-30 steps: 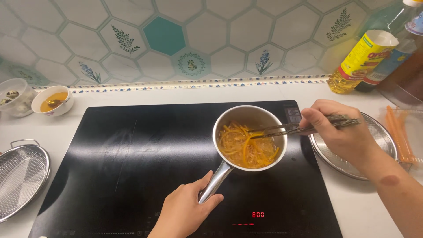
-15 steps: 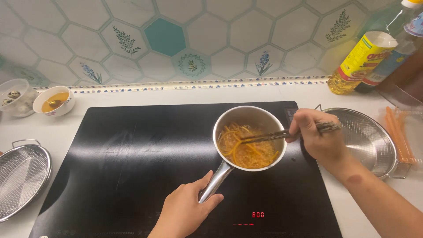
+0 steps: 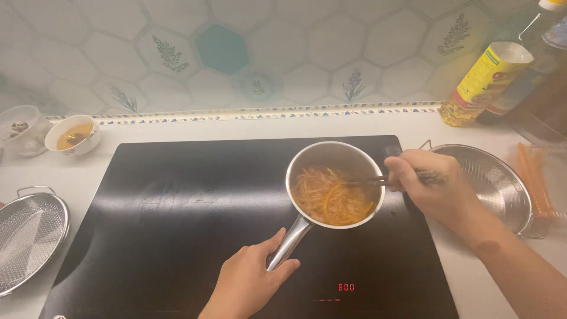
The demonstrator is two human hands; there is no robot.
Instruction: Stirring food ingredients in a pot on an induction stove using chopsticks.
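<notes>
Black cooktop, centre frame: left hand grips saucepan handle, right hand pinches chopsticks; vigorous stirring could spill noodles.

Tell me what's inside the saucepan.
The saucepan holds orange shredded strands, with the chopsticks in the right hand dipping in. The strands cover the pan's bottom, so any liquid underneath cannot be seen. The left hand grips the handle.

saucepan: shiny silver
noodles: orange
cooktop: black, red lights
wall tiles: white, one teal, little leaves
oil bottle: yellow
</notes>
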